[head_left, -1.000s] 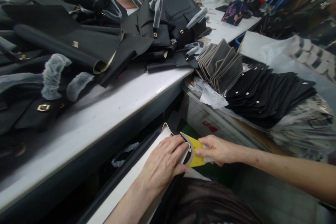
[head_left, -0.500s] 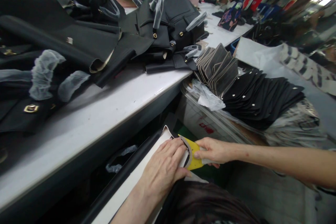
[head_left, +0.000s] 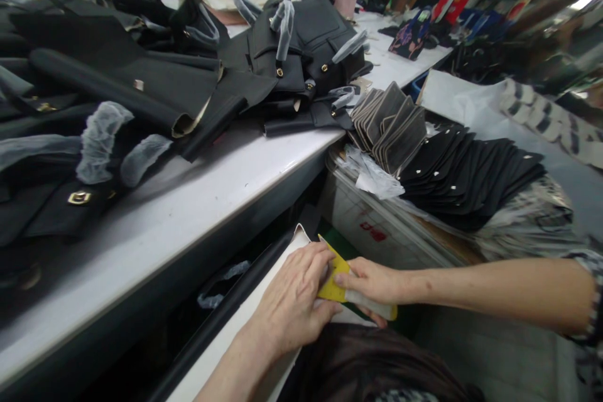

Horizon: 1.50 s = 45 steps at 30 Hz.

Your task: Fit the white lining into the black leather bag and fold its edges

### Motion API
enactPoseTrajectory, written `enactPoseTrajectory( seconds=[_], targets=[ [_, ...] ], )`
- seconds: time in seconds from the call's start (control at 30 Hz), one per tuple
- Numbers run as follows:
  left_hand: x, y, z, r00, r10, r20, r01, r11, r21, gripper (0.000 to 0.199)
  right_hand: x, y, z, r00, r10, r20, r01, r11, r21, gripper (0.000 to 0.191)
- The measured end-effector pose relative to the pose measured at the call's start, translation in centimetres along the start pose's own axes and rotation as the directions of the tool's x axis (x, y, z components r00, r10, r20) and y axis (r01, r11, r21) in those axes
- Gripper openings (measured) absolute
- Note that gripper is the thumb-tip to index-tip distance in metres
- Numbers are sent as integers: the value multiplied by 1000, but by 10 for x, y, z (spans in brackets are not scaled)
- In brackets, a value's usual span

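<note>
Between hands [head_left: 298,294] [head_left: 374,282], yellow tool [head_left: 337,265], shifted leftward

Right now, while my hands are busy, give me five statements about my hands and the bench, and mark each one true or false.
1. The right hand holds a yellow tool. True.
2. The left hand is raised well above the white sheet, not touching it. False: it rests on the sheet.
3. Black bags lie on the white table. True.
4. All the bag handles in view are bare. False: several are wrapped in whitish, see-through covers.
5. The fanned-out black pieces are at the far left of the picture. False: they lie toward the right, beyond the end of the table nearest the hands.
</note>
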State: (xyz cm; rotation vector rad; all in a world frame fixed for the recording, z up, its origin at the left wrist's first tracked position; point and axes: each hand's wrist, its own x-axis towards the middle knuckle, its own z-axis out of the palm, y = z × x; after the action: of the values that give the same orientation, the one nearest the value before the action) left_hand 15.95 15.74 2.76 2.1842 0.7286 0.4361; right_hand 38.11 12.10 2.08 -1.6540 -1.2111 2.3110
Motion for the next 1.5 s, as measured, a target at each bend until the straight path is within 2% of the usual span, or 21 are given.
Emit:
enactPoseTrajectory(
  seconds=[0.13,0.33,0.57,0.73,0.97,1.07,1.2,1.27,1.37,1.5],
  targets=[
    [1,5,-2,1000,-9,3,9,1000,27,75,-1,-2,20,998,62,3,-61,986,155,56],
    [12,26,-17,988,-87,129,76,993,92,56,-3,-4,38,997,72,-17,-63,949,309,60],
    [34,52,-22,967,-185,178,109,924,367,41,0,-3,55,989,149,8,-141,914,380,60],
    [54,46,-14,979,-134,153,35,852,522,20,3,0,69,998,61,-26,-44,902,430,69],
    [68,41,-9,968,-218,126,120,841,528,28,2,0,72,998,56,-32,-31,860,509,63],
    [70,42,-8,963,-237,128,136,838,528,27,-3,-1,81,997,82,-14,-61,833,550,55],
    [68,44,-6,960,-246,133,146,846,512,24,-9,8,106,985,128,116,-171,803,571,57],
    [66,44,-7,960,-248,134,149,851,504,22,-14,17,117,977,162,139,-212,806,553,59],
    [68,42,-7,956,-258,140,157,853,498,22,-30,33,124,987,136,84,-160,858,488,62],
    [76,36,-5,951,-264,161,153,854,497,25,-66,48,110,998,-70,-3,65,912,404,58]
  ],
)
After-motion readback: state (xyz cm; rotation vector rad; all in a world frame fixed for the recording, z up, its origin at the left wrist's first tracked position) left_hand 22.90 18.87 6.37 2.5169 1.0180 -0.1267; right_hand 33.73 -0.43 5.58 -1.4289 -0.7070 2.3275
